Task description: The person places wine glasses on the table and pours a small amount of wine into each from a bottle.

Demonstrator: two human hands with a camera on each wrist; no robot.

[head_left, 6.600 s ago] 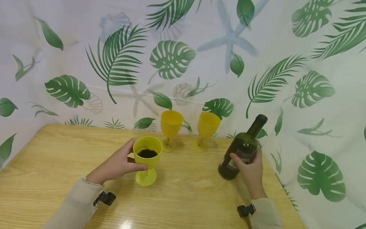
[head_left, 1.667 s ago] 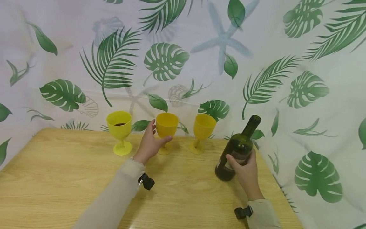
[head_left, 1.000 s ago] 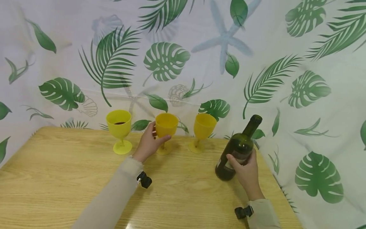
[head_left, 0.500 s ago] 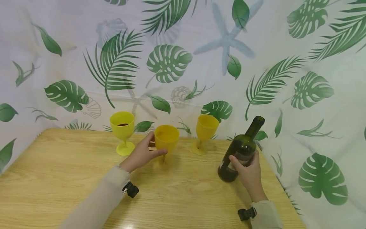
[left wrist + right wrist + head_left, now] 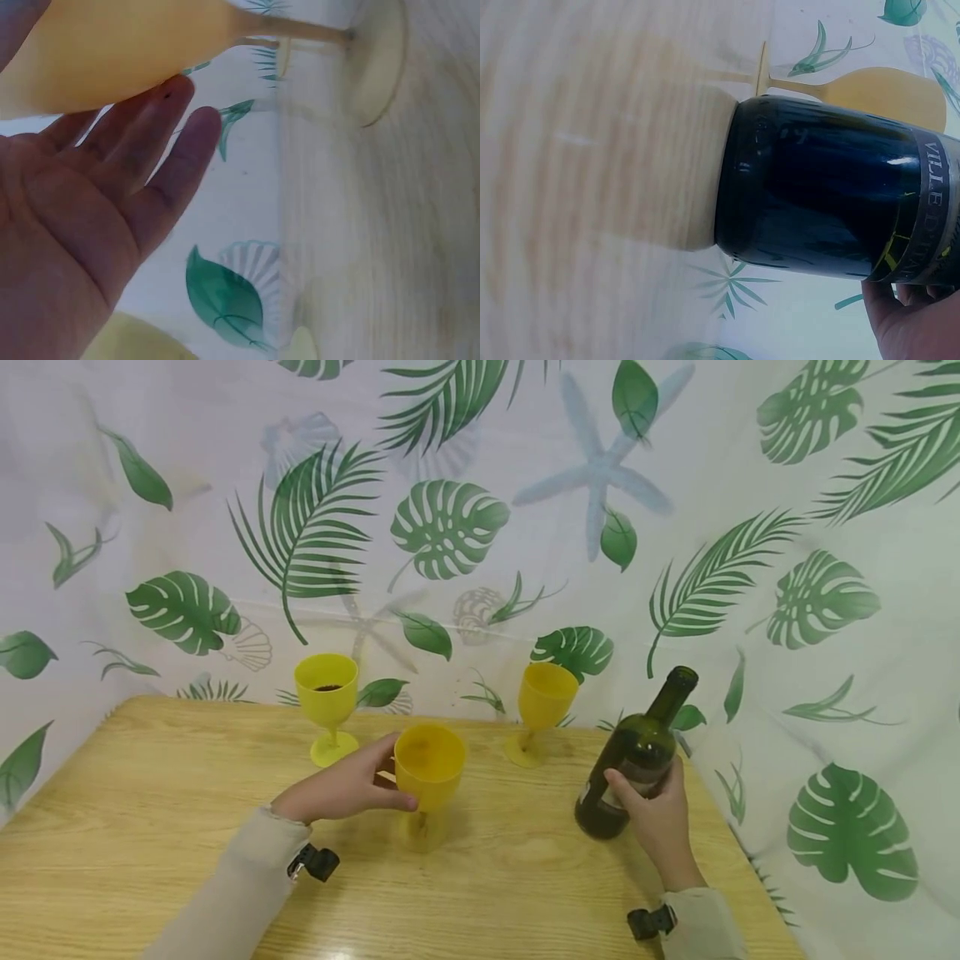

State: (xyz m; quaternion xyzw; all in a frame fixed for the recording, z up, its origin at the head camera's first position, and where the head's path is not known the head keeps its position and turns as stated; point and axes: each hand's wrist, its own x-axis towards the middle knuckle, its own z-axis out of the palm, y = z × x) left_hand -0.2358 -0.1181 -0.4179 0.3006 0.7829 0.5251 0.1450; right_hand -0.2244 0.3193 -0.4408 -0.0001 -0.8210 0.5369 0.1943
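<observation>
My left hand (image 5: 341, 789) grips the bowl of an empty yellow goblet (image 5: 429, 766) over the middle of the wooden table (image 5: 135, 827); the goblet's foot is blurred just above the wood. In the left wrist view the same goblet (image 5: 135, 45) lies against my fingers (image 5: 161, 150). My right hand (image 5: 656, 814) holds a dark green wine bottle (image 5: 637, 752), tilted with its open neck up and to the right, its base near the table. The right wrist view shows the bottle (image 5: 832, 202) close up with my thumb under its label.
Two more yellow goblets stand at the table's back edge: one on the left (image 5: 327, 703) with dark liquid in it, one on the right (image 5: 542, 708). A leaf-patterned cloth (image 5: 480, 527) walls in the back and right side.
My left hand set the filled goblet at the back left, took the middle goblet and has drawn it toward me. The bottle has stayed in my right hand.
</observation>
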